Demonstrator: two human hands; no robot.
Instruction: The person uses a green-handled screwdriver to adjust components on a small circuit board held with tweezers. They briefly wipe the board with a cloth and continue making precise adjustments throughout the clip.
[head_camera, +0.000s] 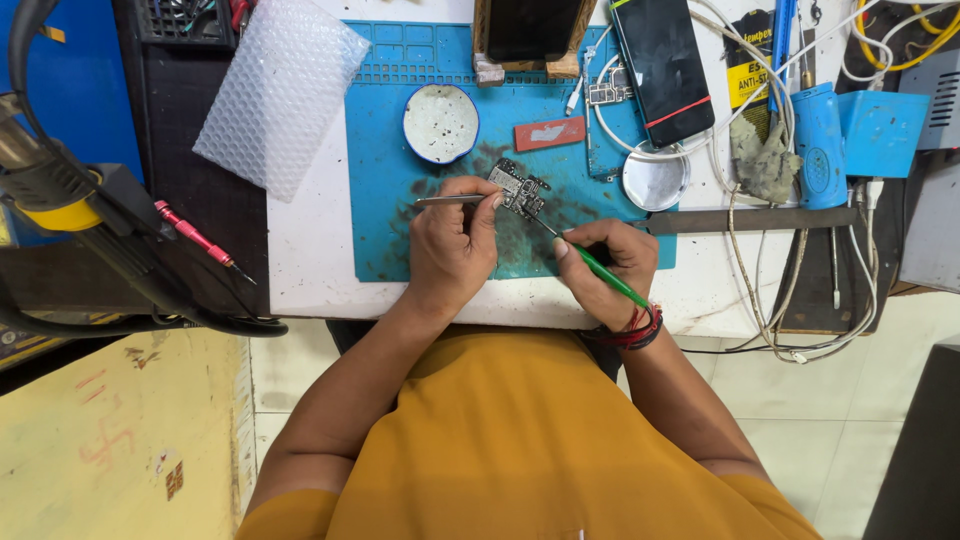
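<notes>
I note my left hand (452, 245) grasping tweezers (452, 200) against the circuit board (520, 188); right hand (605, 268) grasping a green-handled tool (600, 270), tip touching it.

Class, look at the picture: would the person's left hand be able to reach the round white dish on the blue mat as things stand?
Probably yes. The left hand lies just below the white dish with only bare blue mat between, though its grip is taken up by tweezers.

A white worktable (310, 260) carrying a blue mat (385, 150) stands over a pale tiled floor (820, 420), with a yellow surface (120, 440) at lower left.
</notes>
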